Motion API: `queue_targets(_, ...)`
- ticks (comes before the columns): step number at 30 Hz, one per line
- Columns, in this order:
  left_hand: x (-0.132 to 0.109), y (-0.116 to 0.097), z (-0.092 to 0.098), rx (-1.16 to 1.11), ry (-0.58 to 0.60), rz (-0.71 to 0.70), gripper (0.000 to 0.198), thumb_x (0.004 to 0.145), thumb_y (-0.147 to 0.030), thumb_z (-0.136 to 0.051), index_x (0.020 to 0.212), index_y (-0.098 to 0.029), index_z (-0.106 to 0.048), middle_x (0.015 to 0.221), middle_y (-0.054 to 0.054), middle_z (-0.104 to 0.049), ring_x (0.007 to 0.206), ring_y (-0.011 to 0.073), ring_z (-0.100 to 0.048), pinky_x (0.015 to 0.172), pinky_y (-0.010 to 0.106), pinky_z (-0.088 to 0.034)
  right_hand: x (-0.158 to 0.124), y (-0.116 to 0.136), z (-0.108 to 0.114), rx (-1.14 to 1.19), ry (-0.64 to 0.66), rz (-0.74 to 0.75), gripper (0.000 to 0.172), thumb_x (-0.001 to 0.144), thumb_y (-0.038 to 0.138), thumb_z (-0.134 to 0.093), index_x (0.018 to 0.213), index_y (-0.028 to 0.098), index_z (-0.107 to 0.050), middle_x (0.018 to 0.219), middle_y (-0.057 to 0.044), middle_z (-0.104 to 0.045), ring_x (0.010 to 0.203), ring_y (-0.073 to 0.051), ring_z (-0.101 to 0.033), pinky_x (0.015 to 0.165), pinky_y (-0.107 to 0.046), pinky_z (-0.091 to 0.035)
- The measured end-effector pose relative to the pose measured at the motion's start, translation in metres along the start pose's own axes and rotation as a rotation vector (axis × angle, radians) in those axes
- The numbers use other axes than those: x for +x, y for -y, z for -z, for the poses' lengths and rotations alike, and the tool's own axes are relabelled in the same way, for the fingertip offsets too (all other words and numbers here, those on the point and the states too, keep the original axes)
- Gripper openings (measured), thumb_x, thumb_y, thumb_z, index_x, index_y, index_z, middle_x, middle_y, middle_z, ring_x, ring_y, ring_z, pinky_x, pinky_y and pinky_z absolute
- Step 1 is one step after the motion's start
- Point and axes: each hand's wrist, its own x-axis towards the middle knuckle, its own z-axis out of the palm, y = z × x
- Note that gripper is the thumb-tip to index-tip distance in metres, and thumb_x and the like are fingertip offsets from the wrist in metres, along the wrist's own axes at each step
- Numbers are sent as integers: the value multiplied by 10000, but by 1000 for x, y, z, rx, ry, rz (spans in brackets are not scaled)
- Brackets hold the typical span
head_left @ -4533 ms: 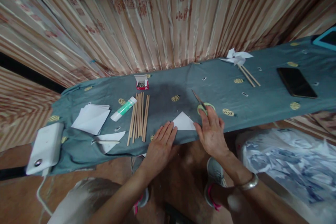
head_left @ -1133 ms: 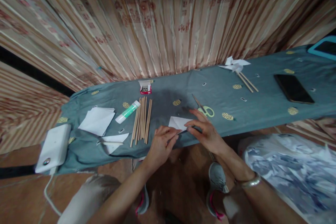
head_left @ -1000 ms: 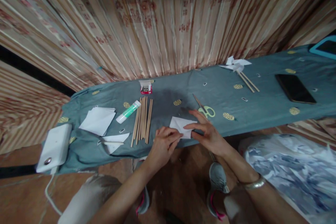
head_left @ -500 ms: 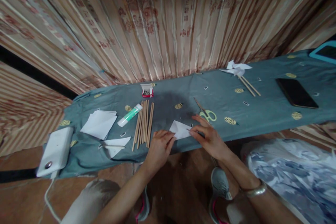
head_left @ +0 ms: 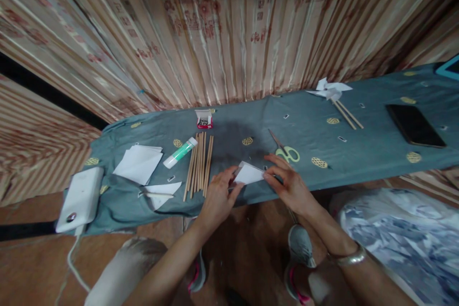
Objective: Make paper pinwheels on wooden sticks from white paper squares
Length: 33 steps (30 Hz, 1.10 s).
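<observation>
A small folded piece of white paper (head_left: 249, 174) is held low over the front edge of the cloth-covered table. My left hand (head_left: 219, 196) pinches its left side between thumb and fingers. At its right corner, my right hand (head_left: 289, 182) grips the paper with thumb and index finger, the other fingers stretched toward the scissors. Those scissors (head_left: 287, 152), with pale green handles, lie just beyond my right hand. Several thin wooden sticks (head_left: 198, 165) rest side by side left of the paper, and a green and white glue stick (head_left: 180, 153) leans against them.
A red box of metal pins (head_left: 204, 119) stands open at the back. White paper sheets (head_left: 138, 165), a paper piece with a stick (head_left: 161, 194) and a white power bank (head_left: 79, 201) lie left. Paper pinwheels (head_left: 329, 90) on sticks and a black phone (head_left: 415, 125) lie right.
The paper between my hands has turned and now looks folded over, with a layered upper edge. Both hands stay on it. The whole view has shifted slightly.
</observation>
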Motion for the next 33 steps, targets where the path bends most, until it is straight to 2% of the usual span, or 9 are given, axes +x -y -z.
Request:
queue_targets(2, -1, 1, 0, -10, -6, -6, 287, 870, -219, -573, 1154, -180, -558, 929, 58, -703, 835, 200, -655, 777, 340, -510, 0, 0, 0, -1, -6, 4, 213, 893, 315, -510, 749, 211, -627, 1235, -129, -615, 1287, -280, -467, 1067, -525, -355)
queue_targets(9, -1, 6, -2, 8, 24, 25, 292, 873, -199, -559, 1164, -178, -551, 794, 20, -682, 790, 195, -646, 747, 329, -507, -2, -2, -6, -87, -68, -9, 257, 886, 356, -512, 704, 206, -611, 1311, -143, -552, 1335, -318, -389, 1061, -562, -339)
queue_targets(12, 1, 4, 0, 64, 26, -9, 312, 881, -196, -544, 1192, -172, -528, 889, 48, -682, 832, 202, -645, 778, 348, -513, -1, -3, -8, -121, -75, -28, 279, 886, 386, -512, 703, 202, -614, 1326, -149, -539, 1336, -326, -381, 1057, -567, -338)
queue_targets(14, 0, -1, 1, 151, 8, -90, 322, 896, -181, -510, 1218, -166, -513, 1090, 107, -655, 979, 227, -623, 846, 387, -503, 0, -3, -9, -141, -69, -32, 288, 887, 393, -510, 702, 198, -615, 1329, -159, -532, 1340, -333, -374, 1051, -569, -342)
queue_targets(16, -2, -7, 1, 249, 12, -220, 346, 914, -145, -453, 1257, -154, -492, 1285, 146, -572, 1169, 254, -539, 935, 425, -465, 1, -2, -9, -151, -64, -26, 283, 887, 385, -511, 700, 199, -614, 1332, -155, -530, 1342, -334, -369, 1047, -571, -345)
queue_targets(20, -13, -17, -8, 374, 135, -438, 447, 918, -86, -362, 1362, -118, -404, 1423, 146, -473, 1396, 237, -309, 1105, 463, -319, 1, -2, -10, -150, -74, -26, 249, 878, 349, -525, 694, 208, -616, 1338, -133, -534, 1343, -330, -370, 1049, -576, -338)
queue_targets(23, -20, -18, -17, 414, 205, -424, 485, 917, -138, -391, 1400, -109, -357, 1470, 157, -413, 1432, 240, -233, 1141, 490, -261, 1, -4, -11, -166, -75, -22, 233, 871, 338, -532, 701, 207, -622, 1343, -130, -530, 1341, -329, -374, 1041, -571, -351)
queue_targets(28, -23, -16, -24, 386, 236, -351, 556, 918, -269, -457, 1424, -94, -307, 1496, 182, -362, 1430, 266, -236, 1127, 482, -301, 0, -5, -11, -193, -74, -15, 241, 877, 355, -531, 713, 207, -627, 1333, -137, -536, 1338, -331, -377, 1024, -557, -380)
queue_targets(33, -24, -15, -23, 388, 253, -346, 606, 904, -284, -497, 1432, -79, -282, 1512, 188, -330, 1432, 280, -220, 1132, 479, -301, 1, -5, -6, -176, -59, -13, 244, 881, 359, -527, 734, 199, -637, 1316, -152, -549, 1330, -328, -397, 1045, -536, -367)
